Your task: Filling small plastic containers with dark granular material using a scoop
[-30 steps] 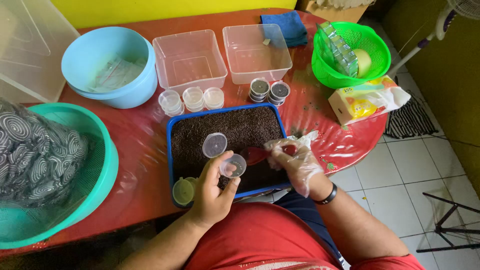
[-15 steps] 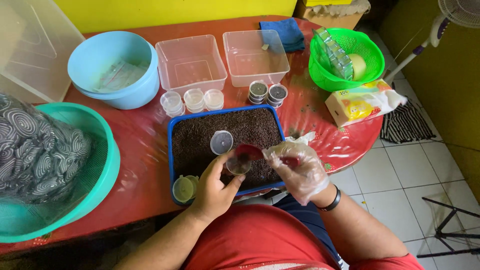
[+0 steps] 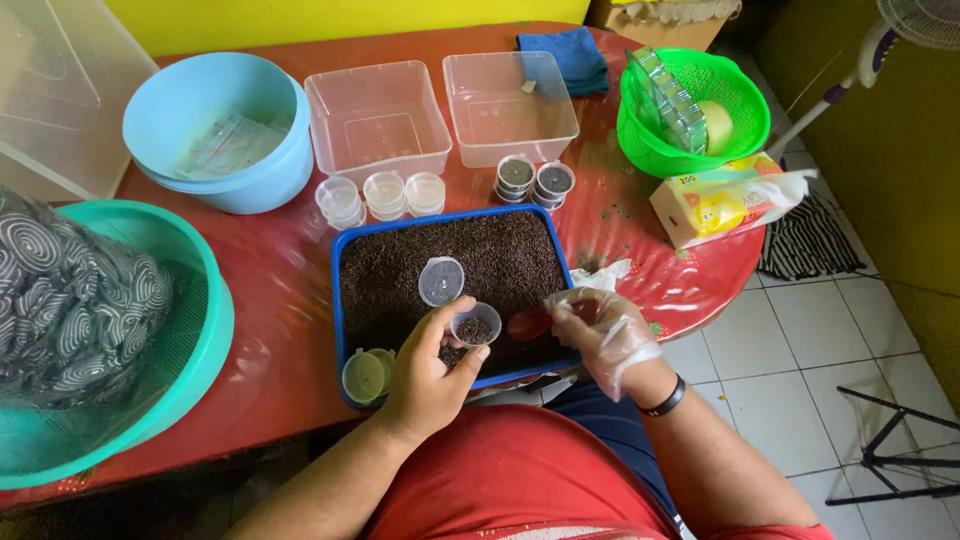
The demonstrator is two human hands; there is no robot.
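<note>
My left hand [image 3: 425, 375] holds a small clear cup [image 3: 475, 326] with its hinged lid [image 3: 441, 281] open; a little dark grainy material lies in the cup. The cup hangs over a blue tray [image 3: 341, 300] filled with the same dark material [image 3: 500, 255]. My right hand [image 3: 600, 335], in a thin clear plastic glove, grips a small red spoon [image 3: 528, 323] just right of the cup, above the tray. Another small clear cup with a greenish lid [image 3: 366, 375] lies at the tray's near left corner.
Empty small cups [image 3: 383, 194] and two filled cups [image 3: 533, 180] stand behind the tray. Further back are two clear square tubs [image 3: 378, 115], a light blue bowl [image 3: 215, 130], a green basket [image 3: 690, 110], a tissue pack [image 3: 725, 198] and a teal basin [image 3: 150, 330] at left.
The cup was tipped down toward the tray beside the gloved hand; now it is upright with dark material in it. The red spoon has drawn slightly right of the cup.
</note>
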